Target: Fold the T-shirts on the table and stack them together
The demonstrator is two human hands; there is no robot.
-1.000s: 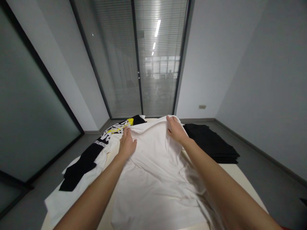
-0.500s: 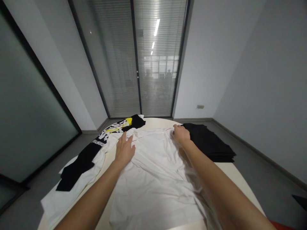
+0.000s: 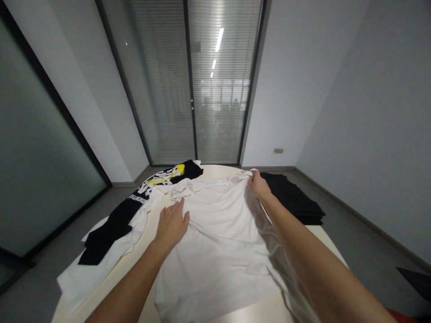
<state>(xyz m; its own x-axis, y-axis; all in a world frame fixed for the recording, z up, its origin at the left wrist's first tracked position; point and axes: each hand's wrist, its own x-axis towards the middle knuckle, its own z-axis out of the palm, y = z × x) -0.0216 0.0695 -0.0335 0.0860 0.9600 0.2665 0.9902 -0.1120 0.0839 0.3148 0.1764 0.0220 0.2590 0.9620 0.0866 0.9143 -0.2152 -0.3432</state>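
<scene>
I have the right hand [image 3: 258, 185] pinching a far corner of the white garment [image 3: 222, 237], spread between both hands. The left hand [image 3: 172, 224] lies open at its left edge; black cloth [image 3: 291, 197] sits beside the right.

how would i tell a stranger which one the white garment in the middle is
Find the pale table in front of the blinds. On it, between the printed black garment on the left and the black stack on the right, lies the white garment. It alone is plain white on top, and the right hand grips its far right corner.
</scene>
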